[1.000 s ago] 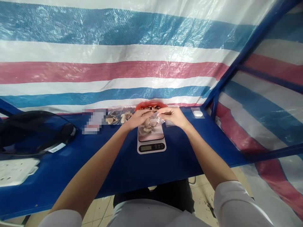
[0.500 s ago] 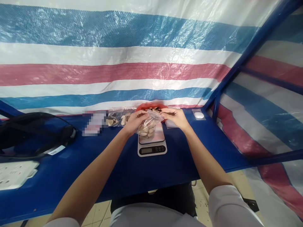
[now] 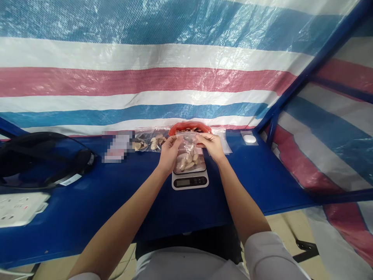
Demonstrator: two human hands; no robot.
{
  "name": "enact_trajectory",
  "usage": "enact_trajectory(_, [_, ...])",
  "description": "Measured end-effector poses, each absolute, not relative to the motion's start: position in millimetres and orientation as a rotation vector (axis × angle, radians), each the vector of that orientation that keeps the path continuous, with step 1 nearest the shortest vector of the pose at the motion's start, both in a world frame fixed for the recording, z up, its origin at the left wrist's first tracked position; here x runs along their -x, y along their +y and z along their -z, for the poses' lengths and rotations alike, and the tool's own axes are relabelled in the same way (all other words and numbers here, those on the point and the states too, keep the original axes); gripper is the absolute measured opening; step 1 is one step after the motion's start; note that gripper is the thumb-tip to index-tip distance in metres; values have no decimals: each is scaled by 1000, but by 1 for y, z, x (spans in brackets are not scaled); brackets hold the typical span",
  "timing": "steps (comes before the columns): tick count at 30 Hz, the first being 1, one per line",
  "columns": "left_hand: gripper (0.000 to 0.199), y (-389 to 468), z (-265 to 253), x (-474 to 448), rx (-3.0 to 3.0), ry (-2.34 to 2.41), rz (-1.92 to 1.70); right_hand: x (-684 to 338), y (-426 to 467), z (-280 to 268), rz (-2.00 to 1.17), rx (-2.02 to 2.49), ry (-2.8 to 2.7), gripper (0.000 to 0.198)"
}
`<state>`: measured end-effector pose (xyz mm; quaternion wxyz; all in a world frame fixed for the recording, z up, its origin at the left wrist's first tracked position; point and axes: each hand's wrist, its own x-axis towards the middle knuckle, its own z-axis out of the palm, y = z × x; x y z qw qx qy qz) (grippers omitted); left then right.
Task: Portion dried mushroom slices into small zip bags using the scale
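Observation:
A clear zip bag [image 3: 189,152] with several pale, shell-like pieces in its bottom is held by its top edge over the digital kitchen scale [image 3: 190,181]. My left hand [image 3: 170,151] pinches the bag's upper left corner, and my right hand [image 3: 211,144] pinches the upper right. The bag's lower part hangs in front of the scale's plate; whether it rests there I cannot tell. Behind my hands is a red bag or basin [image 3: 190,125] of similar pieces, partly hidden. The scale's display is too dim to read.
Two filled clear bags, one with darker pieces [image 3: 140,144] and one with pale pieces [image 3: 156,142], lie left of my hands. Flat plastic bags [image 3: 223,140] and a white mouse [image 3: 250,139] are to the right. A black headset [image 3: 87,159] and a white power strip [image 3: 21,210] occupy the left.
The zip bag has gone from slanted to hanging upright, its top edge now stretched straight between both hands. My right hand has shifted slightly left relative to the scale. The view has tilted a little.

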<state>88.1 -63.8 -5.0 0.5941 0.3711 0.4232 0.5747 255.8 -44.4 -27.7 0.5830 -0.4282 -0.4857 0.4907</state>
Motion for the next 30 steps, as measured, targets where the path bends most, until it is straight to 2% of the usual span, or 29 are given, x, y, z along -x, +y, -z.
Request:
enact_trajectory(10, [38,-45,24,-85,-1071,898,-1370,-261,-49,39,-1255,977,-1060,43])
enact_trajectory(15, [34,-41,31,-81,-1085,869,-1388,-258,-50,38,-1172,963,-1033,39])
enact_trajectory(22, [29,-38,43,-73,-1046,877,-1355,-255,-49,44,-1109,1029,-994,46])
enact_trajectory(27, [25,-40,47,-73,-1032,878,-1379,-254,-51,47,-1172,996,-1047,36])
enact_trajectory(30, [26,-41,46,-72,-1023,884,-1343,-254,-50,49,-1142,1036,-1005,38])
